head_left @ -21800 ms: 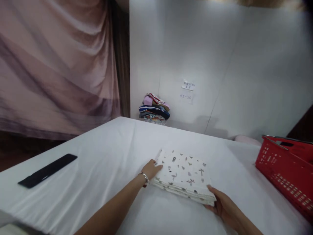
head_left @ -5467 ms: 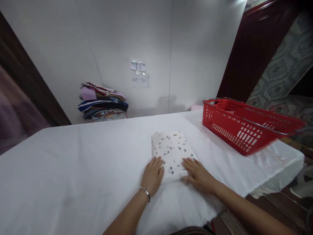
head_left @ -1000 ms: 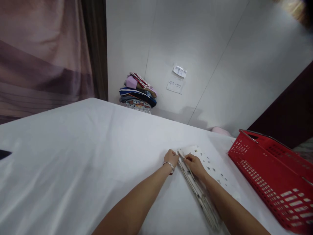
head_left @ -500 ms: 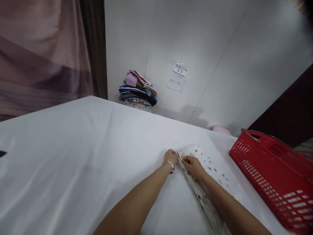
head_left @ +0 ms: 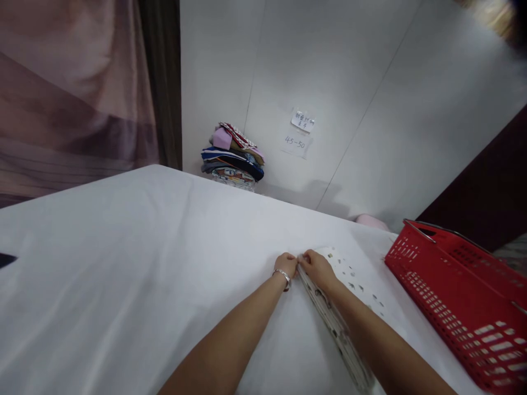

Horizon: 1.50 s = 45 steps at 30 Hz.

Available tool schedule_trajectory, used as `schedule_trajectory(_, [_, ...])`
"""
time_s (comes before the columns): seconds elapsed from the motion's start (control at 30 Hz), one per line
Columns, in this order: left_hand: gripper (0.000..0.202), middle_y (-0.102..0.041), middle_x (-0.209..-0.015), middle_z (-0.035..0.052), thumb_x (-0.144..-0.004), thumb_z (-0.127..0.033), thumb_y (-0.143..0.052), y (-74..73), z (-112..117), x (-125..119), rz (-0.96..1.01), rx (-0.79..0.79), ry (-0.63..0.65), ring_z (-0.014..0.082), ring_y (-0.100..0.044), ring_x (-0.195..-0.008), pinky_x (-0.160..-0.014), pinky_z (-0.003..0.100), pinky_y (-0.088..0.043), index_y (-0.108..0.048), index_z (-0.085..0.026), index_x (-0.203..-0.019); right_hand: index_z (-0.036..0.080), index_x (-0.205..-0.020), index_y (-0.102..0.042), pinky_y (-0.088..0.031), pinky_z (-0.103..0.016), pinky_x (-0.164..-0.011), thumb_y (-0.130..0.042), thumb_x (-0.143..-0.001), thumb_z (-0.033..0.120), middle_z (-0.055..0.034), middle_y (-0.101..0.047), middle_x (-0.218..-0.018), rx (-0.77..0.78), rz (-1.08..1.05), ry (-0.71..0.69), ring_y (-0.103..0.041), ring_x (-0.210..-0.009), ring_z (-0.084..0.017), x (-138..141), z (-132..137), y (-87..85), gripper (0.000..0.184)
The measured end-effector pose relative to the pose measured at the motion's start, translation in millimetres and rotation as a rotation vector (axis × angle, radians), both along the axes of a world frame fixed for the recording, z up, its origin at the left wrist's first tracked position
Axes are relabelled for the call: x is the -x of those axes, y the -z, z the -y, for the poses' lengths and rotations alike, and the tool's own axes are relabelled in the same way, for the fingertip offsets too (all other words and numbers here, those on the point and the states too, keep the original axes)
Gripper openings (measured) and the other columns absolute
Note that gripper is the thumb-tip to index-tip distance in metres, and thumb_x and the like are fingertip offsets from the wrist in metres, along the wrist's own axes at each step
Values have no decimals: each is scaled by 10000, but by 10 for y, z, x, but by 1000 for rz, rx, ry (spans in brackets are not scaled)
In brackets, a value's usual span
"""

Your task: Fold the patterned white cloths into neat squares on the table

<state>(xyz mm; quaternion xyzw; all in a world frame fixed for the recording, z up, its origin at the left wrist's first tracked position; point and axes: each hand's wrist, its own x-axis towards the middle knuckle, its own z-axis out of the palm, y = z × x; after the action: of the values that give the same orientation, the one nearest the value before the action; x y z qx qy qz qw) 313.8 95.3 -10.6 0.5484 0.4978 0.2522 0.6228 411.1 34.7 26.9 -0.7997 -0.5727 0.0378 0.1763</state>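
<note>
A white cloth with small dark and green prints [head_left: 343, 269] lies folded in several layers on the white-covered table [head_left: 173, 285]. Its layered edge runs from both hands down toward the bottom of the view. My left hand [head_left: 286, 265], with a silver bracelet at the wrist, pinches the far left corner of the cloth. Right beside it, my right hand [head_left: 317, 267] is closed on the same edge, its fingertips close to the left ones. My right forearm hides part of the cloth.
A red perforated basket [head_left: 457, 302] with metal handles stands on the right. A stack of folded fabrics [head_left: 233, 156] sits by the wall beyond the table's far edge. Paper notes [head_left: 297, 144] hang on the wall. A dark object [head_left: 6, 259] lies at the left edge.
My right hand has moved left and slightly away from me along the cloth's edge, up to my left hand. My left hand has barely shifted.
</note>
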Motion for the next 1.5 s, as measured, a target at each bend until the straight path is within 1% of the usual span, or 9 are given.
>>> schedule_trajectory(0.13, [90,-613,-638,0,-733,-203,-563,-2,-23,-10,-12,25,-12,84,-545,-430,-401,175,-404,-588,-154,-804,181,-835,-573,-298,-234,-569,-449,-822,324,-44,-630,-756,65,60,11,-534,-677,-146,12,-57,30,189])
schedule_trajectory(0.3, [102,-593,-553,6,-725,-223,-564,1,-43,-24,-31,34,-5,104,-549,-438,-400,183,-392,-595,-140,-775,175,-752,-569,-325,-231,-589,-422,-817,245,-33,-616,-694,-29,8,-80,-524,-641,-137,-61,-13,47,175])
schedule_trajectory(0.5, [98,-613,-576,13,-724,-217,-548,28,-60,-27,-33,40,11,115,-585,-499,-446,187,-425,-597,-155,-782,183,-731,-582,-341,-219,-576,-467,-778,233,-10,-612,-665,-16,-110,-90,-524,-627,-130,-74,-65,87,134])
schedule_trajectory(0.73, [148,-631,-604,29,-777,-251,-496,5,-74,-5,-25,51,25,123,-613,-558,-488,194,-454,-605,-162,-732,184,-785,-560,-283,-217,-537,-531,-748,309,-3,-589,-685,23,-47,-45,-480,-602,-119,28,-60,93,133])
schedule_trajectory(0.83, [156,-638,-620,32,-782,-233,-488,-25,-71,16,-22,61,37,117,-616,-562,-483,181,-455,-610,-153,-726,181,-785,-551,-254,-220,-526,-560,-716,276,-3,-571,-692,26,25,-11,-449,-597,-115,57,-41,86,117])
schedule_trajectory(0.93, [150,-661,-699,39,-784,-209,-479,-32,-61,44,-18,54,36,107,-621,-583,-487,165,-458,-616,-147,-793,176,-740,-551,-267,-217,-539,-524,-711,197,-1,-562,-669,-14,-21,-27,-450,-604,-113,35,-36,81,45])
schedule_trajectory(1.07, [185,-675,-793,53,-767,-206,-505,-7,-45,68,-43,32,29,104,-622,-579,-474,159,-454,-602,-138,-908,179,-727,-564,-297,-204,-529,-492,-712,186,17,-561,-625,-31,-111,-52,-472,-580,-107,-33,-32,57,73])
schedule_trajectory(1.3, [194,-630,-544,50,-714,-314,-578,31,-40,44,-119,-10,115,155,-616,-514,-458,198,-445,-626,-135,-653,172,-708,-579,-312,-199,-523,-492,-695,180,14,-572,-610,-62,-107,-34,-482,-572,-106,-24,-45,20,89])
schedule_trajectory(1.5, [158,-640,-641,61,-747,-271,-580,12,-44,-19,-174,-43,115,162,-623,-585,-519,229,-458,-630,-130,-698,172,-689,-586,-297,-202,-513,-486,-674,160,8,-573,-595,-56,-81,-2,-483,-561,-110,-9,-55,-36,102])
